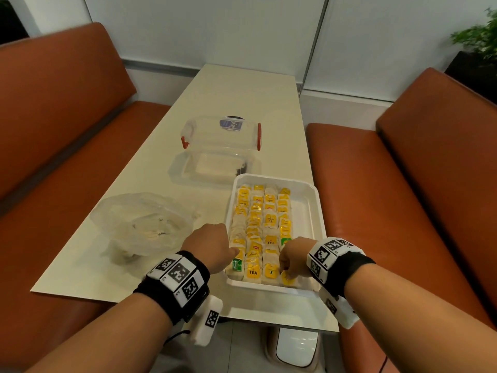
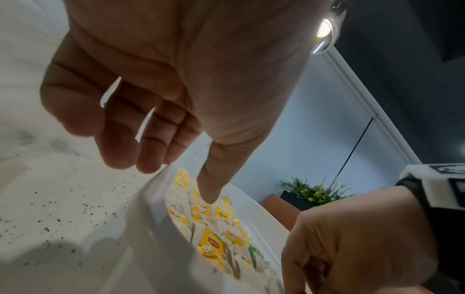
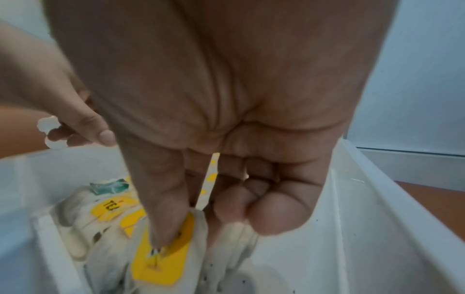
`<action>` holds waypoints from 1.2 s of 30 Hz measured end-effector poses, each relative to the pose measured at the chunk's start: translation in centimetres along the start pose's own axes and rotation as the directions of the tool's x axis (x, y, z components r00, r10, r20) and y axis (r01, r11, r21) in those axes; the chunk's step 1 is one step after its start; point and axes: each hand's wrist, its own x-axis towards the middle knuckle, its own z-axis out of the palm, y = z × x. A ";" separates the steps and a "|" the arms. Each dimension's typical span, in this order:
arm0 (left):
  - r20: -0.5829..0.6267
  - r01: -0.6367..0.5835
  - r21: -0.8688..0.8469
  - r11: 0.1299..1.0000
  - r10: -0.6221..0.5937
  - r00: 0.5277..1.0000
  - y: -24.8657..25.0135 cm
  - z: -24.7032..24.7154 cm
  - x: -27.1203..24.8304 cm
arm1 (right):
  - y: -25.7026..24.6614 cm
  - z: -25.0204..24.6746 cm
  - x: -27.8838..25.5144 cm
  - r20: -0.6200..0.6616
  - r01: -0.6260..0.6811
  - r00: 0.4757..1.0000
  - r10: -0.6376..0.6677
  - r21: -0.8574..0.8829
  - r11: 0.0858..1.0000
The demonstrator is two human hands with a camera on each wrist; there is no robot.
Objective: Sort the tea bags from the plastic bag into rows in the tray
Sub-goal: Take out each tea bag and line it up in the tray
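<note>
Tea bag (image 3: pixel 161 260) | at near end of fourth row in tray (image 1: pixel 309 211) | right hand (image 1: pixel 294 258) pinches it from above | left hand (image 1: pixel 212 246) relaxed, holds nothing, by first row.

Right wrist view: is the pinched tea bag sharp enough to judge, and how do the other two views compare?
Right wrist: tea bag under the right hand is soft, its tag print unreadable. Left wrist: lamp glare top right, left hand backlit, tray rim blurred. Head: evenly lit, table edges splayed by the wide lens.
</note>
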 end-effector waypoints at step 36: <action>-0.149 0.456 -0.699 0.550 -0.736 0.660 -16.2 -2.5 -0.6 | -14.8 -9.8 1.7 -0.660 0.408 0.746 -0.090 0.347 0.844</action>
